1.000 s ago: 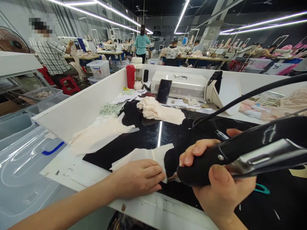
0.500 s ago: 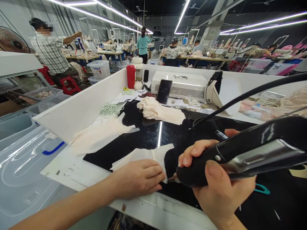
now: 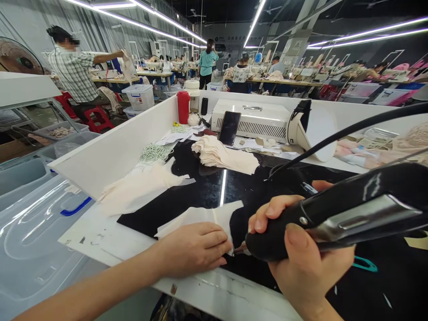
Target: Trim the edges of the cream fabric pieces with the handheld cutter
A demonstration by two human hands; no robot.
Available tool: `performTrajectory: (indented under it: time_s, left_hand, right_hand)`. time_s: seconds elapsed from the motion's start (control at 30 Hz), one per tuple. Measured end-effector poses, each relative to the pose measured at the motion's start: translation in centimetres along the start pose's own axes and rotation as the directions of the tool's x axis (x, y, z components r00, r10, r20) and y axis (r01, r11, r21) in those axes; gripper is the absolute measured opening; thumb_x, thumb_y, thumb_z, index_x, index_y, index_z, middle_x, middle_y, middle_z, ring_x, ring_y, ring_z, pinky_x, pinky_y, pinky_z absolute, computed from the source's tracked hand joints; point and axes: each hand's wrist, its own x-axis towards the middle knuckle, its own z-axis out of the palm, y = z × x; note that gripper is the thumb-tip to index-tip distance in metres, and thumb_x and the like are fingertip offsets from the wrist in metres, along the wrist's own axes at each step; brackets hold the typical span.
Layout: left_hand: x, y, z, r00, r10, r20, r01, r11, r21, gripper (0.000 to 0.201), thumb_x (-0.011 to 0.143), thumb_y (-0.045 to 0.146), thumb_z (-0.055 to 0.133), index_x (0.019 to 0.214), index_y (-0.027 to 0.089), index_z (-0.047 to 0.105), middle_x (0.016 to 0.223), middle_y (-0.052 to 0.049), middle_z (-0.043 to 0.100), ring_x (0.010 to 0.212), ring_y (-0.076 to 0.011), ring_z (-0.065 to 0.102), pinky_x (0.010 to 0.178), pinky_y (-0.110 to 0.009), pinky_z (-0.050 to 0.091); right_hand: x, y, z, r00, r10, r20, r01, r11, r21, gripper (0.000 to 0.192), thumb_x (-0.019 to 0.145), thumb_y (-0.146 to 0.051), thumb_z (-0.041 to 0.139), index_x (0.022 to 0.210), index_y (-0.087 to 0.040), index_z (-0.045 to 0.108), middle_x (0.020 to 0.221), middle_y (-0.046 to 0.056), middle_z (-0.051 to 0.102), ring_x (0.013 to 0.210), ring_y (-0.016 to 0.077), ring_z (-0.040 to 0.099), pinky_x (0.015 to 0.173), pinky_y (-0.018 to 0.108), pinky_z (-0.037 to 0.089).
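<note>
My right hand [image 3: 307,254] is wrapped round a black corded hand tool [image 3: 361,209] with a long silver lever. Its blunt front end points left, and a small tip [image 3: 242,248] shows close to the edge of a cream fabric piece [image 3: 200,216]. My left hand [image 3: 197,247] lies flat on that piece, fingers stretched and resting near its right edge. The piece lies on the black table surface [image 3: 207,189] at the front. Whether the tip touches the fabric, I cannot tell. Part of the fabric is hidden under my left hand.
Behind lie a stack of cream fabric pieces [image 3: 222,156], a phone [image 3: 230,127] and a white vented box [image 3: 250,116]. More cream fabric [image 3: 140,185] and green-white cord [image 3: 155,153] are at the left. A black cable [image 3: 347,127] arches across the right. Co-workers are at sewing tables beyond.
My hands, the tool and the fabric have stayed almost still. In the background, the seated person at the left has moved an arm and the standing person has turned and shifted right.
</note>
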Motion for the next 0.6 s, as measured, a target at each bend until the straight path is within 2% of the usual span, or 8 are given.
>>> performTrajectory:
  time_s: [0.3, 0.5, 0.6]
  left_hand:
    - [-0.3, 0.5, -0.7, 0.999, -0.041, 0.033, 0.046, 0.989, -0.138, 0.024, 0.111, 0.021, 0.053, 0.121, 0.005, 0.068, 0.102, -0.011, 0.075, 0.101, -0.0194, 0.071, 0.106, -0.03, 0.058]
    - [-1.2, 1.5, -1.9, 0.994, -0.043, 0.096, 0.07, 0.953, -0.294, 0.023, 0.11, 0.024, 0.057, 0.128, 0.011, 0.062, 0.1, -0.009, 0.076, 0.099, -0.0181, 0.074, 0.103, -0.027, 0.06]
    - [-0.6, 1.4, -2.1, 0.996, -0.069, 0.063, 0.084, 0.957, -0.278, 0.022, 0.11, 0.021, 0.054, 0.128, 0.011, 0.062, 0.103, -0.009, 0.077, 0.099, -0.0175, 0.073, 0.103, -0.028, 0.06]
  right_hand:
    - [0.0, -0.4, -0.5, 0.999, 0.007, 0.05, -0.007, 1.0, 0.012, 0.052, 0.09, -0.03, 0.081, 0.136, -0.032, 0.058, 0.084, -0.003, 0.067, 0.057, 0.0173, 0.065, 0.049, 0.034, 0.058]
    - [2.9, -0.7, -1.8, 0.989, -0.083, -0.12, 0.079, 0.996, -0.037, 0.045, 0.086, -0.026, 0.083, 0.124, -0.031, 0.061, 0.08, -0.004, 0.069, 0.055, 0.0167, 0.064, 0.048, 0.032, 0.057]
    - [4.0, 0.2, -2.8, 0.986, -0.119, -0.118, 0.112, 0.992, -0.065, 0.032, 0.088, -0.024, 0.081, 0.11, -0.03, 0.06, 0.082, -0.005, 0.07, 0.057, 0.0163, 0.065, 0.049, 0.032, 0.058]
